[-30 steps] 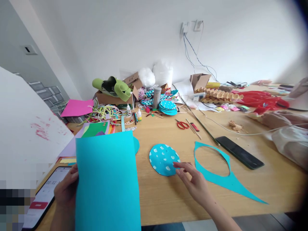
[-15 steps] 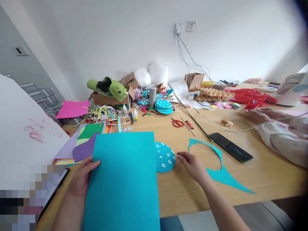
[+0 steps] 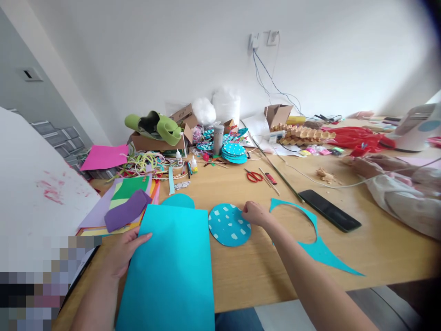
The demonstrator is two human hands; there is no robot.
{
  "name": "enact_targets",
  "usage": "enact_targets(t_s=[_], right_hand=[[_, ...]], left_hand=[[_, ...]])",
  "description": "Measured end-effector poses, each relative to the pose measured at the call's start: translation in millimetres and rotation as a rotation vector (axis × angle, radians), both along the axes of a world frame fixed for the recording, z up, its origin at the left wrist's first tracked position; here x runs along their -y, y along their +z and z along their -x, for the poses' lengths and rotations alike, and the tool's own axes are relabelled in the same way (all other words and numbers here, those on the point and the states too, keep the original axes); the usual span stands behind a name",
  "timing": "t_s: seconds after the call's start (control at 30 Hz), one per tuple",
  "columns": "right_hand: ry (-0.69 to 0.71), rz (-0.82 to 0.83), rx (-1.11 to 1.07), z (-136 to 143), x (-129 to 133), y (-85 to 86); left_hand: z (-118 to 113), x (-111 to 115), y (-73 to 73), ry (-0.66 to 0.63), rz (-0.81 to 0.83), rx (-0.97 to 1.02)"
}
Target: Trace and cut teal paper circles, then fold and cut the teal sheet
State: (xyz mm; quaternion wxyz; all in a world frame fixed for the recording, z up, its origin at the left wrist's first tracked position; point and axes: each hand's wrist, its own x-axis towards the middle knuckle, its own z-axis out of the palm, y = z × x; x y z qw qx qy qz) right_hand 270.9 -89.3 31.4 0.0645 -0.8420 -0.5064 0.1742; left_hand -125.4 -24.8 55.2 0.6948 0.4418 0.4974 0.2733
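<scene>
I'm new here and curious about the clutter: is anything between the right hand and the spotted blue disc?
Nothing visible is. The right hand has its fingers at the upper right edge of the spotted blue disc; contact is unclear. The plain blue sheet in the left hand is on the disc's other side.

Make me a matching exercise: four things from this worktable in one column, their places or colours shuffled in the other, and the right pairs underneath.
1. Turquoise paper sheet
2. Scissors
3. Lone white-patched disc
4. Purple paper piece

A. Right beside the right hand
B. On a pile of coloured sheets
C. Held in the left hand
D. Red-handled, near thin sticks

Pairs: 1-C; 2-D; 3-A; 4-B
</scene>
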Motion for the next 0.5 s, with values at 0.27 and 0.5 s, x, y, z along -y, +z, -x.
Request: enact_targets(t_s=[0.27,0.5], right_hand=[[0.009,-0.001,-0.008,7,10,6.3],[0.054,-0.192,-0.072,37,51,18.8]], left_hand=[[8,15,26.4,0.125,-0.025,0.084],[-1,25,38.3,0.129,-0.024,0.134]])
